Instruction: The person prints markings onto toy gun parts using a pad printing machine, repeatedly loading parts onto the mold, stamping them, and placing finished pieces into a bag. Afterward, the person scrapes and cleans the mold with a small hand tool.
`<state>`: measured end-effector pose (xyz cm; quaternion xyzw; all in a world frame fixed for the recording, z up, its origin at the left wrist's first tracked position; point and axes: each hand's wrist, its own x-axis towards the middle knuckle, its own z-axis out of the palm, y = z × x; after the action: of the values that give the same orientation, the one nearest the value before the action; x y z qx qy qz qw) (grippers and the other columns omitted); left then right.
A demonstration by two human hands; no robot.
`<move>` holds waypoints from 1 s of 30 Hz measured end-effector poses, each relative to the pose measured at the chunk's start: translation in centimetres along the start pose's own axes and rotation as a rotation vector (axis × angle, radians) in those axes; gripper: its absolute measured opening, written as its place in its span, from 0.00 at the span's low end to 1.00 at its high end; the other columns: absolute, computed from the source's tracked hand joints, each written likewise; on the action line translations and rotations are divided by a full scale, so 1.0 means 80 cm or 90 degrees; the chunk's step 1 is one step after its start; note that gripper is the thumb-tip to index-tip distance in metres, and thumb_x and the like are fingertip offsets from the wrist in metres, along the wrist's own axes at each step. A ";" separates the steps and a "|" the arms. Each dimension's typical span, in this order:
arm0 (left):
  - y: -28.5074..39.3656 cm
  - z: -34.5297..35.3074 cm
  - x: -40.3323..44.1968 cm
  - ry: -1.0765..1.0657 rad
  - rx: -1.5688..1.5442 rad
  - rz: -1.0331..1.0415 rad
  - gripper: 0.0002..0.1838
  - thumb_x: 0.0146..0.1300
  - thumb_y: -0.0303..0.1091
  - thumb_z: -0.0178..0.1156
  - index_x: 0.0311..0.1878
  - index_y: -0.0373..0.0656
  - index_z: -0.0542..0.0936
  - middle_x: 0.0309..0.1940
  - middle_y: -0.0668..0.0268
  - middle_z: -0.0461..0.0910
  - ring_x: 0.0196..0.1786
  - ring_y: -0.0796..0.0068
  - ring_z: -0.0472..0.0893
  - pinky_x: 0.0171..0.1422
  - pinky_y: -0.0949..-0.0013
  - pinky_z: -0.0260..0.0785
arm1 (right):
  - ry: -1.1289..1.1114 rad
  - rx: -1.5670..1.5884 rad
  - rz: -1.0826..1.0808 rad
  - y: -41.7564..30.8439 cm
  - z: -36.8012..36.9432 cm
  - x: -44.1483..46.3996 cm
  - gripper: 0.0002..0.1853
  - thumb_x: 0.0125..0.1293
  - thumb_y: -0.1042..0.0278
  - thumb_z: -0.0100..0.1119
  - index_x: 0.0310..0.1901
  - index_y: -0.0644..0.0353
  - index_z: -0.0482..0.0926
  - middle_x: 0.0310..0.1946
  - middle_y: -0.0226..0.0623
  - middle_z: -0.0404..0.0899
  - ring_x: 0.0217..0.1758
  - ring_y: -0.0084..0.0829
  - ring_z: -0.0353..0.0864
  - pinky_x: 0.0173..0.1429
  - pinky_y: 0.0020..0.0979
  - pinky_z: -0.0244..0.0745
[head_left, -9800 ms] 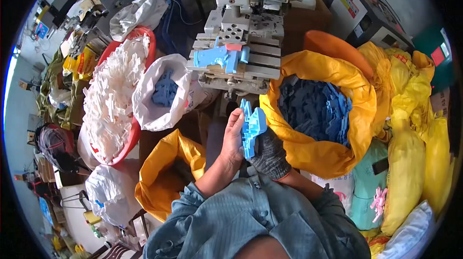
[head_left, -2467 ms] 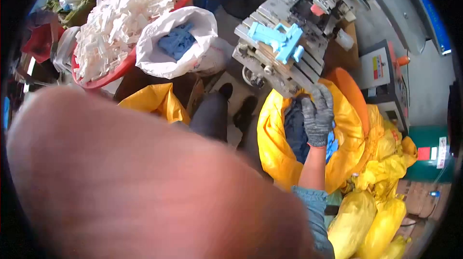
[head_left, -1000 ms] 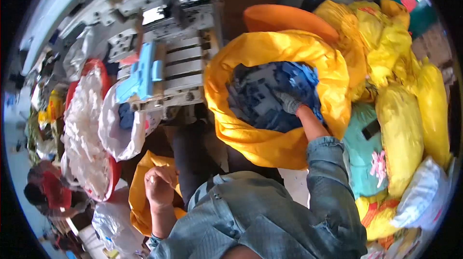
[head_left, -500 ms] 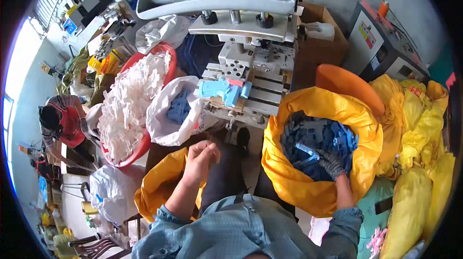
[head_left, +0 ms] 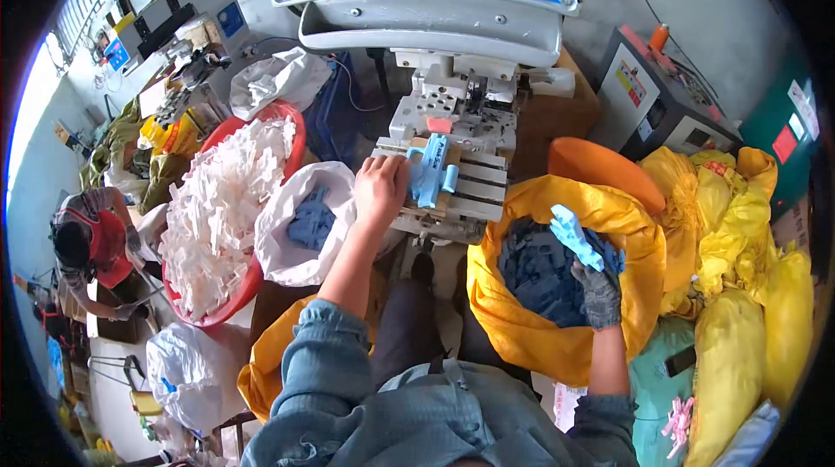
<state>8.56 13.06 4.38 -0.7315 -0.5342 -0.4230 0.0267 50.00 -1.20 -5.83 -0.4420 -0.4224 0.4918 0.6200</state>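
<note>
My bare left hand (head_left: 381, 190) rests at the left edge of the machine's slotted bed (head_left: 483, 180), fingers close together and curled downward; what lies under them is hidden. Just right of it, a light blue plastic block (head_left: 428, 173) with dark marks sits upright on the bed, below a small pink pad (head_left: 439, 125). In my gloved right hand (head_left: 600, 295) is a light blue, pistol-shaped plastic piece (head_left: 574, 234), held by its lower end over a yellow sack (head_left: 487, 310). Many blue pieces (head_left: 535, 280) fill that sack.
A white sack (head_left: 271, 245) with blue pieces stands left of my left arm, beside a red tub (head_left: 298, 132) heaped with white parts. An orange basin (head_left: 600, 167) and yellow sacks (head_left: 739, 345) crowd the right. Another person (head_left: 96, 250) works at far left.
My left hand has moved up from my lap to the machine bed. My right hand has lifted the light blue piece out of the sack's pile. The blue shape on the bed looks narrower.
</note>
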 end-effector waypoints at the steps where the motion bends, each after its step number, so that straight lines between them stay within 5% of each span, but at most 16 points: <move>1: -0.001 0.005 0.006 0.066 -0.023 0.035 0.06 0.58 0.32 0.56 0.31 0.40 0.79 0.28 0.57 0.78 0.33 0.55 0.75 0.39 0.59 0.67 | 0.016 0.029 0.008 -0.053 0.062 -0.004 0.17 0.61 0.69 0.56 0.51 0.63 0.74 0.47 0.39 0.77 0.44 0.35 0.79 0.51 0.34 0.73; 2: -0.001 0.003 0.012 0.069 -0.028 0.037 0.06 0.58 0.32 0.56 0.31 0.40 0.79 0.28 0.57 0.78 0.33 0.55 0.75 0.39 0.59 0.67 | 0.019 0.026 0.003 -0.072 0.093 0.000 0.17 0.61 0.69 0.56 0.51 0.63 0.74 0.47 0.39 0.77 0.44 0.35 0.79 0.51 0.34 0.73; 4: 0.005 -0.008 0.022 0.098 -0.029 0.051 0.09 0.58 0.33 0.57 0.25 0.39 0.76 0.22 0.58 0.75 0.29 0.54 0.74 0.36 0.58 0.66 | 0.002 -0.453 -0.183 -0.096 0.138 0.012 0.18 0.61 0.66 0.56 0.51 0.65 0.74 0.48 0.36 0.76 0.46 0.33 0.77 0.54 0.30 0.69; 6: 0.005 -0.028 0.025 0.174 -0.009 0.079 0.15 0.59 0.34 0.57 0.19 0.38 0.70 0.18 0.57 0.70 0.26 0.52 0.71 0.32 0.56 0.62 | -0.106 -0.407 -0.252 -0.115 0.183 0.030 0.18 0.59 0.67 0.55 0.51 0.63 0.75 0.49 0.37 0.74 0.51 0.33 0.73 0.57 0.28 0.65; 9: -0.017 -0.064 -0.018 0.189 -0.006 -0.139 0.14 0.62 0.38 0.54 0.28 0.36 0.77 0.24 0.53 0.75 0.31 0.54 0.76 0.37 0.59 0.66 | -0.164 -0.466 -0.421 -0.113 0.241 0.067 0.17 0.59 0.70 0.53 0.52 0.57 0.76 0.45 0.39 0.72 0.53 0.34 0.70 0.58 0.31 0.64; 13: -0.079 -0.090 -0.132 0.207 0.014 -0.301 0.13 0.62 0.35 0.55 0.26 0.36 0.74 0.22 0.55 0.71 0.28 0.56 0.71 0.35 0.61 0.64 | -0.206 -0.534 -0.561 -0.102 0.316 0.128 0.18 0.59 0.72 0.51 0.52 0.48 0.77 0.38 0.37 0.70 0.48 0.35 0.71 0.53 0.31 0.67; 15: -0.094 -0.113 -0.199 0.199 0.024 -0.343 0.12 0.62 0.34 0.55 0.27 0.36 0.75 0.22 0.56 0.71 0.26 0.59 0.71 0.34 0.64 0.64 | -0.421 -0.633 0.040 -0.098 0.341 0.143 0.20 0.58 0.73 0.52 0.52 0.42 0.77 0.39 0.36 0.70 0.45 0.36 0.71 0.50 0.33 0.69; 16: -0.102 -0.126 -0.233 0.184 0.035 -0.376 0.11 0.61 0.34 0.55 0.28 0.36 0.76 0.23 0.56 0.72 0.27 0.60 0.72 0.34 0.64 0.65 | -0.320 -0.788 -0.505 -0.054 0.326 0.146 0.21 0.58 0.72 0.52 0.54 0.39 0.75 0.41 0.36 0.71 0.45 0.38 0.72 0.50 0.34 0.70; 18: -0.099 -0.145 -0.284 0.218 0.032 -0.438 0.12 0.61 0.35 0.55 0.28 0.36 0.77 0.22 0.57 0.74 0.26 0.62 0.73 0.33 0.63 0.65 | -0.353 -0.845 -0.482 -0.054 0.328 0.152 0.22 0.58 0.70 0.53 0.55 0.39 0.74 0.44 0.38 0.72 0.48 0.40 0.72 0.52 0.35 0.70; 20: -0.119 -0.160 -0.345 0.139 0.061 -0.570 0.14 0.62 0.37 0.53 0.28 0.35 0.77 0.22 0.56 0.75 0.25 0.61 0.74 0.33 0.62 0.66 | -0.345 -0.663 -0.683 -0.057 0.324 0.156 0.22 0.60 0.68 0.53 0.58 0.44 0.71 0.46 0.40 0.74 0.50 0.39 0.72 0.53 0.35 0.69; 22: -0.129 -0.165 -0.395 0.115 0.111 -0.523 0.17 0.64 0.41 0.51 0.28 0.35 0.77 0.22 0.53 0.75 0.25 0.57 0.73 0.32 0.60 0.65 | -0.388 0.040 -0.028 -0.058 0.346 0.140 0.19 0.62 0.66 0.52 0.56 0.52 0.71 0.47 0.42 0.75 0.51 0.39 0.74 0.55 0.36 0.68; 23: -0.135 -0.169 -0.416 0.027 0.175 -0.616 0.19 0.64 0.43 0.51 0.28 0.35 0.77 0.22 0.52 0.76 0.24 0.54 0.73 0.32 0.58 0.65 | -0.372 0.034 -0.032 -0.045 0.354 0.144 0.16 0.64 0.65 0.51 0.53 0.54 0.73 0.46 0.42 0.75 0.49 0.39 0.75 0.54 0.36 0.69; 24: -0.143 -0.165 -0.439 0.043 0.152 -0.551 0.21 0.64 0.45 0.51 0.27 0.35 0.77 0.21 0.52 0.76 0.25 0.51 0.74 0.31 0.56 0.65 | -0.364 0.029 -0.038 -0.035 0.352 0.148 0.14 0.65 0.63 0.50 0.51 0.56 0.74 0.46 0.43 0.75 0.47 0.40 0.76 0.53 0.37 0.69; 26: -0.137 -0.158 -0.459 0.037 0.245 -0.453 0.22 0.63 0.47 0.52 0.26 0.35 0.77 0.22 0.51 0.76 0.25 0.51 0.74 0.31 0.54 0.64 | -0.200 -0.572 -0.121 -0.095 0.351 0.115 0.13 0.66 0.61 0.48 0.46 0.57 0.76 0.45 0.45 0.76 0.45 0.41 0.76 0.50 0.39 0.70; 28: -0.132 -0.153 -0.469 0.011 0.243 -0.471 0.22 0.64 0.47 0.51 0.25 0.35 0.77 0.22 0.51 0.76 0.25 0.51 0.75 0.30 0.53 0.64 | -0.140 -0.702 -0.409 -0.059 0.345 0.117 0.16 0.65 0.56 0.49 0.45 0.59 0.77 0.43 0.47 0.77 0.44 0.44 0.76 0.47 0.42 0.70; 30: -0.135 -0.150 -0.468 -0.004 0.246 -0.498 0.22 0.64 0.46 0.51 0.25 0.35 0.77 0.21 0.51 0.76 0.25 0.51 0.75 0.30 0.53 0.63 | -0.120 -0.617 -0.360 -0.047 0.340 0.123 0.19 0.63 0.52 0.51 0.46 0.59 0.76 0.39 0.48 0.77 0.44 0.46 0.76 0.49 0.43 0.69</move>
<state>-9.87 -16.66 -16.64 -0.4569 -0.8405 -0.2913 -0.0006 26.35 11.62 5.53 -0.5000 -0.7550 0.0942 0.4137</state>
